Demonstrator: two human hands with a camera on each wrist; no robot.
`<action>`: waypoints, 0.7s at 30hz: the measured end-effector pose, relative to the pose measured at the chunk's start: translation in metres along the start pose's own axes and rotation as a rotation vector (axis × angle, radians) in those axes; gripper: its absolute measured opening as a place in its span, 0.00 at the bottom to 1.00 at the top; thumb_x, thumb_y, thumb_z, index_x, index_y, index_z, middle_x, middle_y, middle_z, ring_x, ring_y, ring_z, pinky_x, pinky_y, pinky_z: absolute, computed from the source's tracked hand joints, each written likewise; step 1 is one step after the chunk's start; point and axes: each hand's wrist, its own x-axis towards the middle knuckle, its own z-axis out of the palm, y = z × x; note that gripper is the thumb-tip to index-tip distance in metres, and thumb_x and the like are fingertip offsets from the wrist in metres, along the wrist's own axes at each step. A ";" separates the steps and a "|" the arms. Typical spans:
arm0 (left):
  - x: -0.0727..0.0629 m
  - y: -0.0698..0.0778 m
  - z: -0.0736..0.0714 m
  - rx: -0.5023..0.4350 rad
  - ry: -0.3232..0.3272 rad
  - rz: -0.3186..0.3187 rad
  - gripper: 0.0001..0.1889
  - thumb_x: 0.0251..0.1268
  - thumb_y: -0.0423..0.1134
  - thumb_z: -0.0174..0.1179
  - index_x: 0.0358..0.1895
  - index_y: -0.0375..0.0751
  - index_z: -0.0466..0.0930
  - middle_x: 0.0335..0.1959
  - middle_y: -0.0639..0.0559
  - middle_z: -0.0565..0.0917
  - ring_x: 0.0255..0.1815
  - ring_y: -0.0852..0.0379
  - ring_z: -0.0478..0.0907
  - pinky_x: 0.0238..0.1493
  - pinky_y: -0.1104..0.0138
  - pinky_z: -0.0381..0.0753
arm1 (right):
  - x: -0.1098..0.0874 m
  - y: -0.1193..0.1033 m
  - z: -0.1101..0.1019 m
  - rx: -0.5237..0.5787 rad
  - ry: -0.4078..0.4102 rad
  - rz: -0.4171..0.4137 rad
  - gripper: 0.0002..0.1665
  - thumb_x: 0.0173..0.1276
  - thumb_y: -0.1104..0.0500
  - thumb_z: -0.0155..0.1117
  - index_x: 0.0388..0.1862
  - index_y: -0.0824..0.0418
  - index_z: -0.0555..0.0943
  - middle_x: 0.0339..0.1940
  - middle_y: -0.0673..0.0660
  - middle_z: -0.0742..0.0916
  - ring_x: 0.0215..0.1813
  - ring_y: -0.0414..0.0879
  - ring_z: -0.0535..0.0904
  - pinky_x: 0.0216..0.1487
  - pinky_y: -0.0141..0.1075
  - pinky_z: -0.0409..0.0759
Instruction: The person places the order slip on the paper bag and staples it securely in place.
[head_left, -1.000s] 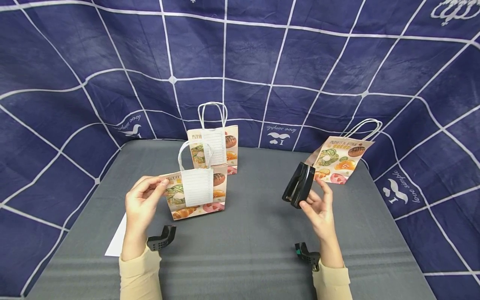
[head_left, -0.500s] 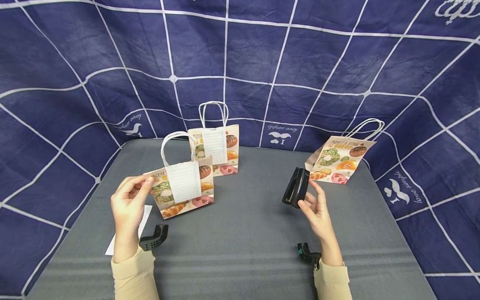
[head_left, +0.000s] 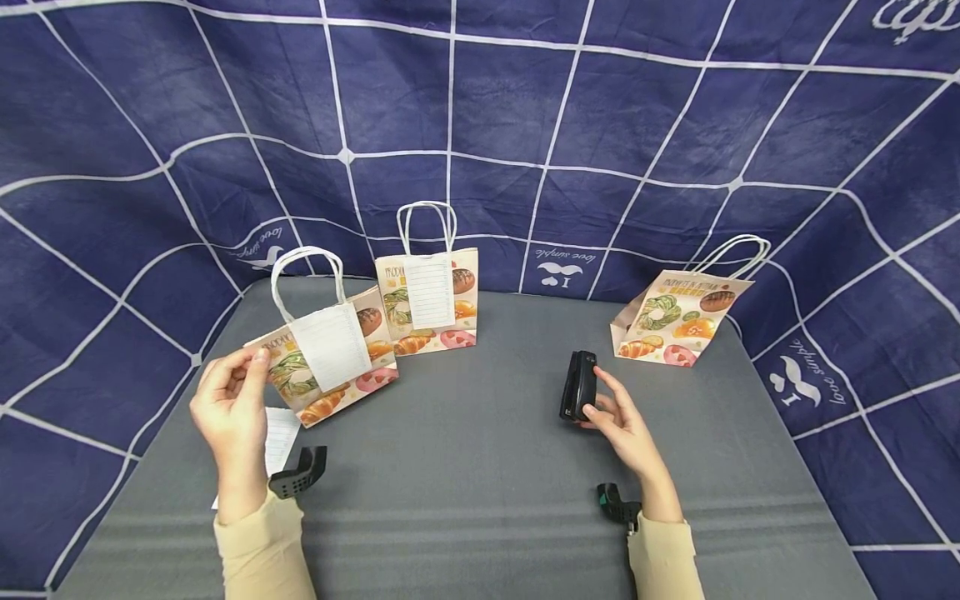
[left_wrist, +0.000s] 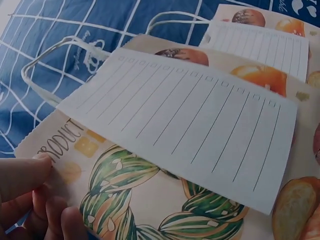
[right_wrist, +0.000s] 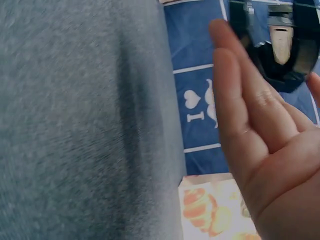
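My left hand (head_left: 234, 412) pinches the upper left corner of a paper bag (head_left: 381, 350) printed with bread pictures. The bag leans to one side, its white rope handles up. On its front lies a lined white sheet (head_left: 332, 348), large in the left wrist view (left_wrist: 185, 125), its top edge by the handle; how it is fastened I cannot tell. My right hand (head_left: 628, 437) holds a black stapler (head_left: 578, 386) between thumb and fingers, above the grey table. In the right wrist view the stapler (right_wrist: 290, 80) is partly cut off by the frame's edge.
A second bread-print bag (head_left: 465, 312) with a lined sheet (head_left: 430, 292) stands at the back. A third bag (head_left: 682, 321), without a visible sheet, stands at the back right. A loose lined sheet (head_left: 281, 435) lies on the table (head_left: 480, 492), partly behind my left forearm.
My left hand has carried the bag to the left and tilted it, uncovering more of the bag behind. The stapler in my right hand has moved slightly left and turned more upright.
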 end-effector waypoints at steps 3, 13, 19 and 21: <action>0.005 -0.001 0.000 -0.001 0.028 0.012 0.07 0.52 0.19 0.63 0.35 0.14 0.79 0.23 0.48 0.76 0.22 0.61 0.73 0.27 0.78 0.74 | 0.000 0.004 -0.001 -0.032 -0.017 0.041 0.37 0.68 0.75 0.51 0.73 0.67 0.52 0.50 0.83 0.73 0.44 0.44 0.83 0.41 0.44 0.82; 0.035 -0.005 0.004 0.100 0.069 -0.031 0.07 0.54 0.21 0.63 0.35 0.18 0.80 0.23 0.52 0.76 0.20 0.64 0.72 0.26 0.78 0.72 | -0.003 0.008 -0.005 -0.137 -0.023 0.244 0.36 0.68 0.67 0.58 0.72 0.65 0.57 0.48 0.79 0.78 0.37 0.56 0.83 0.38 0.44 0.82; 0.055 -0.012 0.007 0.156 0.040 -0.090 0.04 0.55 0.24 0.64 0.34 0.25 0.83 0.22 0.53 0.77 0.18 0.64 0.71 0.25 0.78 0.72 | -0.006 0.011 -0.008 -0.155 -0.031 0.298 0.36 0.68 0.65 0.58 0.72 0.65 0.57 0.47 0.77 0.79 0.35 0.61 0.83 0.38 0.43 0.82; 0.060 -0.015 0.008 0.187 0.026 -0.095 0.05 0.55 0.25 0.64 0.34 0.25 0.83 0.21 0.54 0.77 0.18 0.65 0.71 0.25 0.78 0.73 | -0.006 0.011 -0.010 -0.158 -0.027 0.312 0.35 0.69 0.65 0.58 0.72 0.64 0.58 0.47 0.77 0.80 0.34 0.59 0.84 0.37 0.43 0.82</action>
